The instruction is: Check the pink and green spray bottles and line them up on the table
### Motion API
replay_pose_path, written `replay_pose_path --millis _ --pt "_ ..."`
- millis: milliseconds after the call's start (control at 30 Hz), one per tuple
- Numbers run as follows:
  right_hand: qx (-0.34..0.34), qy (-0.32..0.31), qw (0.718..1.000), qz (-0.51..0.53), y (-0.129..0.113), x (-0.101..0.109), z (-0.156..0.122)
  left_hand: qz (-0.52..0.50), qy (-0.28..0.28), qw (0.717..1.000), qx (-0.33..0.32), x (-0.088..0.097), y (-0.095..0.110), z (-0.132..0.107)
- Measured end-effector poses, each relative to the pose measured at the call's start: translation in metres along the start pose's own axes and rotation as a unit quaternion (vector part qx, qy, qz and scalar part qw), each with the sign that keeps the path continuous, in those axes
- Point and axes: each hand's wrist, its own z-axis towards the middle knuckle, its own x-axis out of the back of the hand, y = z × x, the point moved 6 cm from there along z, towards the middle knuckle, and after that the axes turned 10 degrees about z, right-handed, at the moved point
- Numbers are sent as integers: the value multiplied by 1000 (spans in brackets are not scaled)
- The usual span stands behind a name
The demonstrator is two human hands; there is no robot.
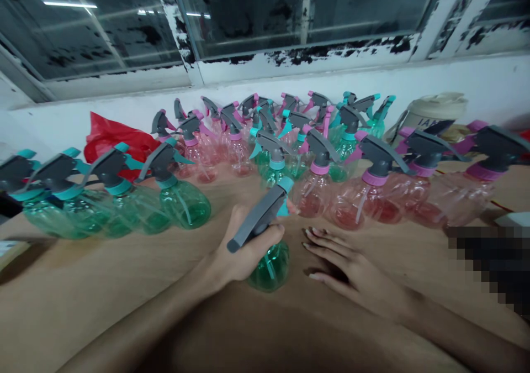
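Observation:
My left hand (240, 248) is wrapped round the neck of a green spray bottle (269, 265) with a grey trigger head and teal nozzle, standing on the wooden table (124, 268) just in front of me. My right hand (343, 265) lies flat on the table right beside that bottle, fingers stretched out and holding nothing.
Several green spray bottles (182, 199) stand in a row at the left, several pink ones (372, 201) at the right, and more of both crowd the back by the white wall. A red plastic bag (107, 138) lies at back left, a pale bucket (434, 113) at back right.

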Motion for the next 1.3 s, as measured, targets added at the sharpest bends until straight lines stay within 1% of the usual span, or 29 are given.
replay_pose_path --millis 67,100,133,233,367,700,1000,1100,1300 --pt "-6 -4 1000 -3 0 0 0 -4 -16 999 -27 -4 1 2" --pt "-7 -6 1000 -4 0 0 0 1 -8 999 -38 -5 2 3" --pt "-8 -7 1000 -4 0 0 0 9 12 999 -38 -4 2 4" --pt "-9 -15 1000 -13 0 -1 0 34 55 998 -24 -5 1 3" --pt "-2 -16 1000 -10 1 -1 0 50 70 996 -20 -6 1 2" --pt "2 4 1000 2 1 1 0 48 53 997 -13 -7 1 3" --pt "-7 -13 1000 -6 1 -1 0 32 51 998 -19 -7 2 4" --pt "-4 -7 1000 -2 0 1 0 22 46 999 -13 -7 2 3" --pt "8 -1 1000 -2 -1 1 0 -38 1 999 -18 -6 3 3"
